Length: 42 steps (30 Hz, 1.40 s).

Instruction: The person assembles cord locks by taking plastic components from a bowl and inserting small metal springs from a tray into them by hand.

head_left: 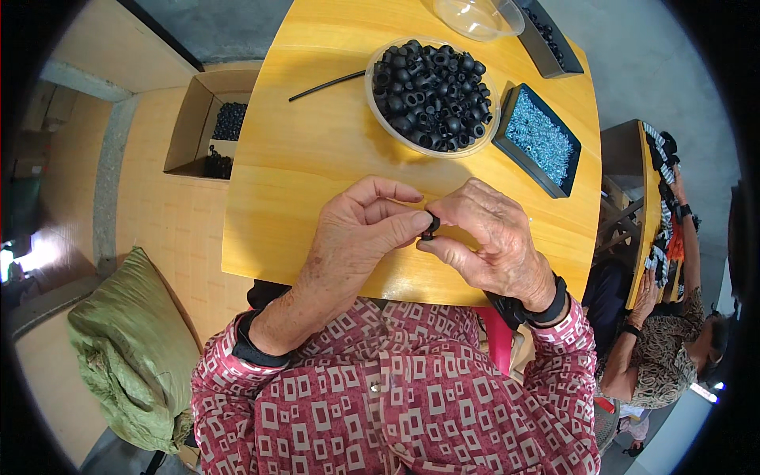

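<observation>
Head view: most of the scene is taken up by a yellow wooden table (293, 174). On the left, near side, a stuffed green sack (131, 348) is seen beside it, and on the left, far side, an open cardboard box (186, 146) is partly filled with dark pieces (229, 120). At the far part of the table, a clear round bowl (431, 152) is heaped with black hollow pieces (435, 95). To its right, a black tray (524, 168) is filled with small bluish, shiny parts (540, 136); farther right, a dark bin (542, 62) is placed beside a clear container (479, 17). Above the near half, both hands are brought together: by the right hand (487, 229), a piece is pinched between thumb and forefinger; by the left hand (360, 222), it is met with the thumb tip, though whether it is also gripped cannot be told. Left of the bowl, a thin black rod (324, 85) is laid. Smallest is the pinched black piece (431, 227), held between the hands over the table.
</observation>
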{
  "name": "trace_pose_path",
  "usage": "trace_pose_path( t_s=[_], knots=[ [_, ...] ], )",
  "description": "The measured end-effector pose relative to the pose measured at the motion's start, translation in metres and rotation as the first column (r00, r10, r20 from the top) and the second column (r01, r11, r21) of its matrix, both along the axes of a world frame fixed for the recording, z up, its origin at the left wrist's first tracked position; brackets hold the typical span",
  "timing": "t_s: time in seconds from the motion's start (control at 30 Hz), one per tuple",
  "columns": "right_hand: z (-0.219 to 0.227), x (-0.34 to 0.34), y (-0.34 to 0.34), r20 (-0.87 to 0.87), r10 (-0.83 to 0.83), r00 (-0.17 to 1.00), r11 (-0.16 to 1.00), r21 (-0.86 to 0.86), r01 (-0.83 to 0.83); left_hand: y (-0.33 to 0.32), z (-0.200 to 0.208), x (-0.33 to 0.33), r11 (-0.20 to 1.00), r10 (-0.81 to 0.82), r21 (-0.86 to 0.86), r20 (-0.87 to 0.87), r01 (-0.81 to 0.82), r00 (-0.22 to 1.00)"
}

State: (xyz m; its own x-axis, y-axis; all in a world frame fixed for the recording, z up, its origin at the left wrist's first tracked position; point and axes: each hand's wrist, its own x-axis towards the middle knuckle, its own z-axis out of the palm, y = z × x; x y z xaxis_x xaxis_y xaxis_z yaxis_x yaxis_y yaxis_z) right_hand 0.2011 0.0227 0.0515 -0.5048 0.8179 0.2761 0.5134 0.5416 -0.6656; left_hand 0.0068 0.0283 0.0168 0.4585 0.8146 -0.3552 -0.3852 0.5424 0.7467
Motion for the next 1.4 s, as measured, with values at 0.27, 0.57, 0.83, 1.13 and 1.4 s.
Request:
trace_pose_path(
  t_s=[0.27, 0.57, 0.83, 1.13, 1.4],
  knots=[
    [-0.005, -0.001, -0.001, -0.081, -0.042, 0.996, 0.998, -0.046, 0.038, -0.003, 0.003, 0.004, 0.999, -0.016, 0.049, -0.020, 0.017, 1.000],
    [-0.013, 0.004, -0.004, -0.176, -0.144, 0.974, 0.987, -0.098, 0.129, 0.000, 0.009, 0.003, 0.991, -0.047, -0.123, 0.052, 0.053, 0.998],
    [-0.010, 0.001, -0.004, -0.190, -0.120, 0.974, 0.993, -0.002, 0.122, -0.003, 0.005, 0.006, 0.991, -0.045, -0.122, 0.100, 0.057, 0.994],
    [-0.001, -0.005, -0.004, 0.017, -0.087, 0.996, 0.972, 0.220, 0.081, -0.003, -0.001, 0.003, 0.994, -0.053, 0.099, 0.054, 0.048, 0.997],
    [0.004, -0.008, -0.011, 0.210, -0.120, 0.970, 0.973, 0.218, 0.073, -0.003, 0.001, 0.002, 0.988, -0.065, 0.135, -0.052, 0.071, 0.997]
  ],
)
